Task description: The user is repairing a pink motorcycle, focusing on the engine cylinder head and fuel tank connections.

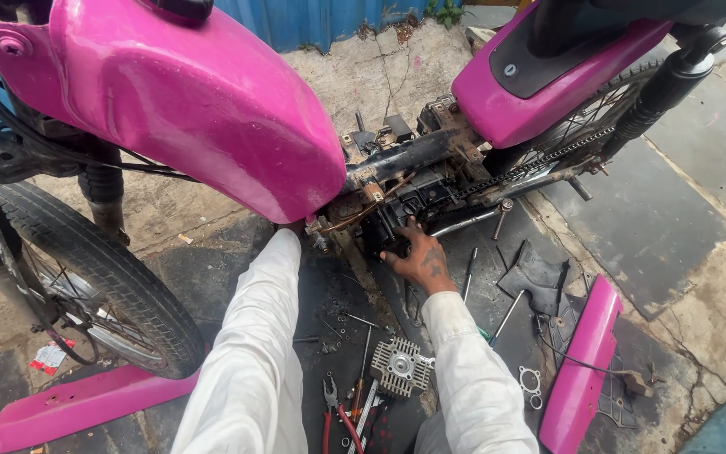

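A stripped motorcycle with a pink fuel tank [195, 92] and pink seat cover [539, 76] stands before me. My right hand [420, 256] presses its fingers into the dark engine block [405, 206] under the frame tube [405, 160]; what it grips is hidden. My left arm in a white sleeve [254, 353] reaches under the tank, and the left hand itself is hidden behind the tank's lower edge. Between my arms a finned cylinder head [401, 366] lies on the ground.
Front tyre [102, 269] stands at left. Pink side panels lie on the ground at lower left [69, 403] and right [586, 361]. Red-handled pliers [329, 408], screwdrivers [506, 315], a gasket [531, 382] and a black cover [535, 273] are scattered on oily concrete. Rear wheel and chain [548, 160] are at right.
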